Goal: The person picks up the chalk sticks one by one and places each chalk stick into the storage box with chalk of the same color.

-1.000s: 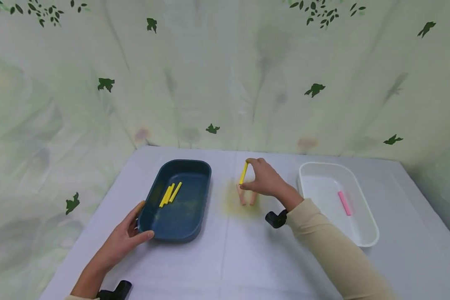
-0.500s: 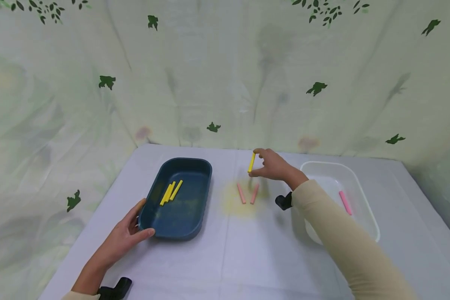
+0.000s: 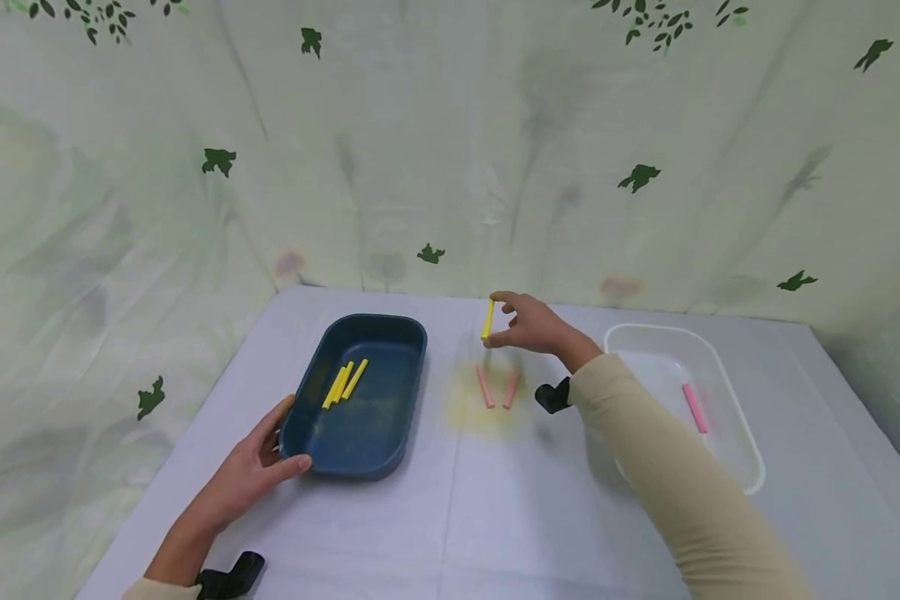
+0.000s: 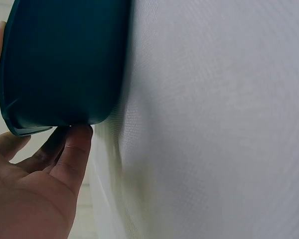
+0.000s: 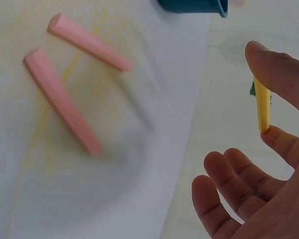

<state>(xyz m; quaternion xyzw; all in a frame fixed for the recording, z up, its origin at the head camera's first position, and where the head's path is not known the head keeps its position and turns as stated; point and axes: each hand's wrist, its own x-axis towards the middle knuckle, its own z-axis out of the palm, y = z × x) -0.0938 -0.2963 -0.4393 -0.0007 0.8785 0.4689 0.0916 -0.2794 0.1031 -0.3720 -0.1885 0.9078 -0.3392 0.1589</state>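
Observation:
My right hand (image 3: pixel 521 323) pinches a yellow chalk stick (image 3: pixel 487 318) by its ends between thumb and forefinger, held upright in the air above the table; the right wrist view shows the same yellow stick (image 5: pixel 262 110). Below it two pink chalk sticks (image 3: pixel 497 387) lie on a yellow-smudged patch of the cloth, the same pink sticks (image 5: pixel 70 107) filling the right wrist view. My left hand (image 3: pixel 258 467) holds the near left corner of the dark blue tray (image 3: pixel 375 458), thumb on its rim. Three yellow sticks (image 3: pixel 344 382) lie inside the blue tray (image 4: pixel 60 59).
A white tray (image 3: pixel 746 467) stands at the right with one pink stick (image 3: pixel 694 407) in it. The table (image 3: pixel 495 517) wears a white cloth. A leaf-patterned curtain hangs close behind it and at both sides.
My right hand has lifted the yellow stick off the table, uncovering the two pink sticks, and then carried it a little to the left. The left hand has stayed on the blue tray.

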